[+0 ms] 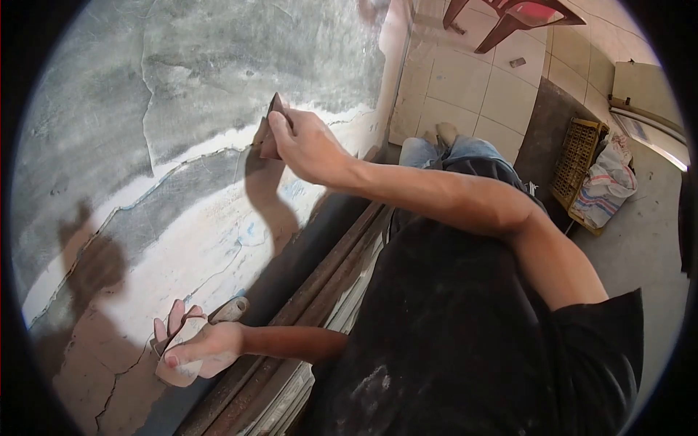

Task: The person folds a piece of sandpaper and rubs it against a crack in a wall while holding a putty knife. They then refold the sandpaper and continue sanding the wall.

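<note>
A maroon plastic chair (500, 30) stands on the pale floor tiles (458, 83), near a small brownish scrap (517, 62). A white sack (609, 178) with blue and red stripes rests against a yellow crate (574, 163). Long brown bars (327, 272) lie alongside pale strips (287, 396)

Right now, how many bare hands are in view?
2: the person's bare right hand, at upper centre, and the bare left hand, at lower left, both by the grey, white-patched wall. I see no others.
</note>
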{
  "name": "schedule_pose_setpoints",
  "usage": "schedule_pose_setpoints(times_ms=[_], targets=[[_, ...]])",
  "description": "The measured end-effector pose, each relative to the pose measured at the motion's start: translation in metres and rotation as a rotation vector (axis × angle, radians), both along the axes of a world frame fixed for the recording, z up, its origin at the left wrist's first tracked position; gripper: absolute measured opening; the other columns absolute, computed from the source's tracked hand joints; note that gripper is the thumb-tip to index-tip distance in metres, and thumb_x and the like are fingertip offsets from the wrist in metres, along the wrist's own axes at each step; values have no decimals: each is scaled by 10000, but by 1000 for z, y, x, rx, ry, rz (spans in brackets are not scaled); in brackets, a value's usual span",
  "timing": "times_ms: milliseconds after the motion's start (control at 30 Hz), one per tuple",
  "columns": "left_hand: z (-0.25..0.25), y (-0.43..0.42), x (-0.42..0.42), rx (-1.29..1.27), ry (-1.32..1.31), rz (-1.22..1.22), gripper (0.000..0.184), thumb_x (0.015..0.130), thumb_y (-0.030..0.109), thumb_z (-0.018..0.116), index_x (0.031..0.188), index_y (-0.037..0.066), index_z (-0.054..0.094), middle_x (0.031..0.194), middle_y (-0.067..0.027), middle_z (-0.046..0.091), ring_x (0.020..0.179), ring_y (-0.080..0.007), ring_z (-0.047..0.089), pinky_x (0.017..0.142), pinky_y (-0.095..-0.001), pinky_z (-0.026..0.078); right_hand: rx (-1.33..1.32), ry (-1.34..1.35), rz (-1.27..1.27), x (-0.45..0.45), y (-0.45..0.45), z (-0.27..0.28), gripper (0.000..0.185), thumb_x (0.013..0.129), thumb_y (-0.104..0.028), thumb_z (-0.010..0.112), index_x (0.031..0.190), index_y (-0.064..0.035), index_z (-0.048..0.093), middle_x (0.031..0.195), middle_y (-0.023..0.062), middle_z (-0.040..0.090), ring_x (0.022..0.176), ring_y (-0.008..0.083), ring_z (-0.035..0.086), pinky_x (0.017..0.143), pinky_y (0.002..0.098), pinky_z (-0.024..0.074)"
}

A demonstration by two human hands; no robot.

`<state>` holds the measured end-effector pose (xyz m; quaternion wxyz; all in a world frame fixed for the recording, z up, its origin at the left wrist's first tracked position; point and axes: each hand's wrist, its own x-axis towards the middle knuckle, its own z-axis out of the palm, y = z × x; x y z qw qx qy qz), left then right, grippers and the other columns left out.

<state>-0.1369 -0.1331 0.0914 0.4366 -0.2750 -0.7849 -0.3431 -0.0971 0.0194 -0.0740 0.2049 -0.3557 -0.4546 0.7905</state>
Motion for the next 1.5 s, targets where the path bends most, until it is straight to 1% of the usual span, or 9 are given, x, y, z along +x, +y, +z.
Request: schedule_pose_setpoints(times_ms=[100,233,467,633,767,900,1067,1333,1500], targets=[[0,3,3,8,-5,13,695,1031,497,223,983,-114,549,678,-171,628,523,-154,484,466,-218,399,-32,-128,70,0,-2,-43,455,997,-270,306,1296,46,439,957,296,633,927,438,622,872,494,480],[-4,4,1,12,10,-15,675,1039,467,226,996,-126,545,670,-169,620,519,-157,478,462,-222,392,178,-28,-19,3,4,4,461,997,-267,305,1271,79,437,962,329,622,935,451,618,864,502,481],[-3,6,3,5,7,-9,638,1045,435,235,996,-128,531,683,-180,619,513,-158,464,469,-225,389,225,-66,-25,0,-2,-25,527,994,-257,340,1417,51,283,955,332,625,880,473,619,801,531,463],[0,-5,-3,-39,32,25,662,1032,476,227,995,-108,537,701,-178,637,528,-164,496,468,-234,403,565,-277,221,22,-5,-37,560,982,-180,465,1491,-340,296,1155,152,497,987,287,432,918,438,305],[-2,-4,-5,-50,65,94,733,1005,562,237,1008,-90,573,700,-153,659,559,-172,525,485,-249,435,939,-124,-163,6,5,-33,661,881,-42,554,1430,-380,408,1226,138,474,1066,289,416,936,430,294],[0,-2,-1,-32,8,94,717,1000,564,271,1008,-90,564,692,-163,654,543,-171,522,473,-249,434,1165,-167,-165,4,-1,-98,651,845,-26,589,1381,-376,469,1246,103,480,1108,263,415,949,448,281],[0,-2,-1,-21,15,102,712,998,569,282,1010,-89,556,677,-167,645,542,-170,530,471,-251,440,1011,-64,-198,1,-3,-60,588,834,-208,656,1379,-354,491,1250,160,457,1091,314,389,933,445,277],[-1,3,0,-14,31,93,713,1007,556,255,992,-87,563,671,-158,646,520,-167,517,460,-243,446,1084,-59,-207,12,0,-99,372,960,-410,513,1286,-262,615,1237,135,499,1083,250,397,945,408,295],[1,-6,-4,-38,38,68,716,1011,551,242,975,-80,581,672,-147,647,522,-154,515,456,-244,452,1068,19,-390,4,28,-92,296,735,-313,814,949,-161,676,1062,14,587,974,216,454,899,360,321]])
